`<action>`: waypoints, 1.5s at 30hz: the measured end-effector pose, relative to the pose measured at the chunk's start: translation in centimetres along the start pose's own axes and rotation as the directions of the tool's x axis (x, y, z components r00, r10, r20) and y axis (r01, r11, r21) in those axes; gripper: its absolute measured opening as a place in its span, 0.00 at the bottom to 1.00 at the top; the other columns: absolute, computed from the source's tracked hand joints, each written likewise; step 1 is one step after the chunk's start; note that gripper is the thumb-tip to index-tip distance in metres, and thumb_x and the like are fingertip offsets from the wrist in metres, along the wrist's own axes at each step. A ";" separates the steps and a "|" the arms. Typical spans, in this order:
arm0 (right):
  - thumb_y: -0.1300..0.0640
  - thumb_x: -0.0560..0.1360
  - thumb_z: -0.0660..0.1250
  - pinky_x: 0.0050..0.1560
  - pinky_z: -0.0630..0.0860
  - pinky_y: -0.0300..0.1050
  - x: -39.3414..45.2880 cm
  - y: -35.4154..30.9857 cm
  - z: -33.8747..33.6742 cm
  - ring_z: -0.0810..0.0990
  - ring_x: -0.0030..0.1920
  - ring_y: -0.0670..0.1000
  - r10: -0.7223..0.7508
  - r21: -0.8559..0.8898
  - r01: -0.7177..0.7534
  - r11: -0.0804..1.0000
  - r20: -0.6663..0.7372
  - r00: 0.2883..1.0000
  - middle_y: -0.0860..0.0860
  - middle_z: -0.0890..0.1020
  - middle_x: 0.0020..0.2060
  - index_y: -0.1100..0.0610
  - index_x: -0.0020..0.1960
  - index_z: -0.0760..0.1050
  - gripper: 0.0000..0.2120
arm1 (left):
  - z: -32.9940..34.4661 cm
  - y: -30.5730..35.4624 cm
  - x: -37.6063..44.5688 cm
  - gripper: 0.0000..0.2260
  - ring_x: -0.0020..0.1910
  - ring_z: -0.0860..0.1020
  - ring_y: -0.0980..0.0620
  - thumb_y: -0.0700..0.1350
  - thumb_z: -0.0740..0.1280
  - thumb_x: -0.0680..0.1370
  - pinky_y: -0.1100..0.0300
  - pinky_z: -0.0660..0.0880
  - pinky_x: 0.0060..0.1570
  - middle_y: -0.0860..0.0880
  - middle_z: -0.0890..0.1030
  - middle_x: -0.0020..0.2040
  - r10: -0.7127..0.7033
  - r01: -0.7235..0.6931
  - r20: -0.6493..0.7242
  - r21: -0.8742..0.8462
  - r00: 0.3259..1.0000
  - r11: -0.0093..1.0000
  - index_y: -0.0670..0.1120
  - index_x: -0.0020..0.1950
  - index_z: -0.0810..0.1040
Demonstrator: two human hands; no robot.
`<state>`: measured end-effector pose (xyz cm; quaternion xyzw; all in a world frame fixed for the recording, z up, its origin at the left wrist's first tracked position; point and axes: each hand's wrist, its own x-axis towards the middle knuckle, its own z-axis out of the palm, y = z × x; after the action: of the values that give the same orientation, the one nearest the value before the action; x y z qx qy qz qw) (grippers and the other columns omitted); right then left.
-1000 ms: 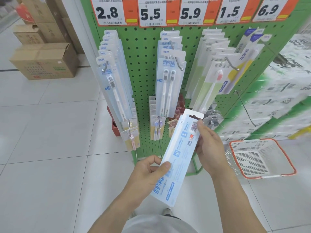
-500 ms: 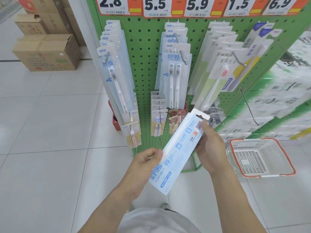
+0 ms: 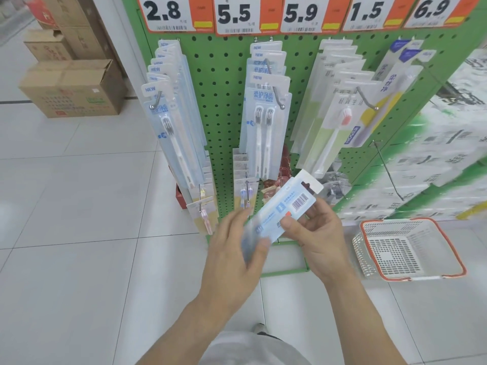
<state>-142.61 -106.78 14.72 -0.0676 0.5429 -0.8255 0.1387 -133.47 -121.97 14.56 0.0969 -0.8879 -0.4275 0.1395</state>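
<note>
Right hand [image 3: 321, 241] (thumb atop) — toothbrush pack [image 3: 288, 205]

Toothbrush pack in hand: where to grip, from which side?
Pinch the toothbrush pack across its flat faces just below the barcode, coming from the right, as the right hand does. It is a long slim card, tilted, hang tab up and free.

Price tags [image 3: 171, 14]: five in a row, up at 12 o'clock!
Toothbrush pack [image 3: 288, 205] in hand: just the one.
Hands: two, left hand [image 3: 234, 250] and right hand [image 3: 324, 238].
Shopping basket [image 3: 395, 254]: one, down at 4 o'clock.
Cardboard boxes [image 3: 71, 88]: at least three, over at 10 o'clock.
</note>
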 end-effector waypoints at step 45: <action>0.58 0.82 0.65 0.68 0.73 0.57 4.5 -5.8 5.7 0.77 0.65 0.50 -0.482 -0.529 0.300 0.794 -0.248 0.840 0.48 0.79 0.63 0.54 0.70 0.68 0.18 | -5.4 5.9 17.0 0.18 0.62 0.79 0.58 0.49 0.73 0.78 0.46 0.74 0.67 0.58 0.82 0.60 0.157 -0.122 0.067 -0.371 0.985 0.920 0.53 0.67 0.74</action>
<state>-146.25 -111.03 22.12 -0.0550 0.7157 -0.6766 -0.1638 -147.98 -127.27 25.25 -0.0148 -0.8029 -0.5785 0.1428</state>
